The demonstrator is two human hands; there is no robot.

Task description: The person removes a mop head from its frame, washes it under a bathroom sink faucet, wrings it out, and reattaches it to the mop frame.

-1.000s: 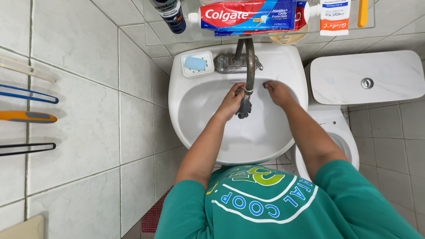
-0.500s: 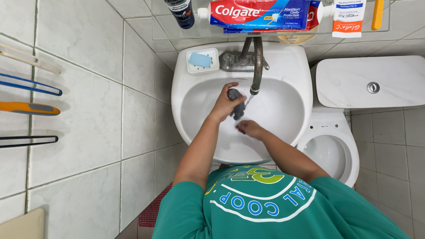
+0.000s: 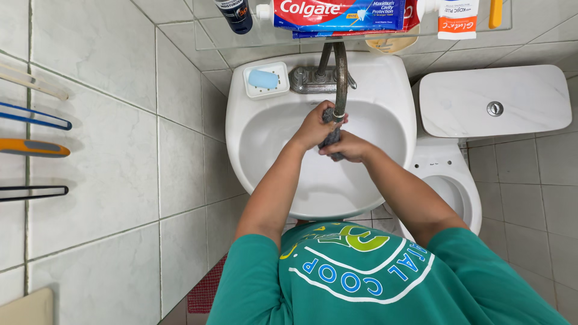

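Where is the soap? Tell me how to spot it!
Find the white sink against the tiled wall. On its back ledge, left of the metal faucet, sits a white square soap dish. The soap is the pale blue bar lying in it, the only blue thing on the sink.

Red-and-blue toothpaste box point(image 3: 340, 12), white-orange tube point(image 3: 457, 18), dark bottle point(image 3: 236, 13) on glass shelf point(image 3: 205, 37).

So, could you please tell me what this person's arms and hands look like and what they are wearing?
Both arms are bare from above the elbow down; the left hand and right hand wear no gloves, and no rings, watch or bracelets show. The short sleeves belong to a green T-shirt with a round printed emblem in white, blue and yellow-green on the chest.
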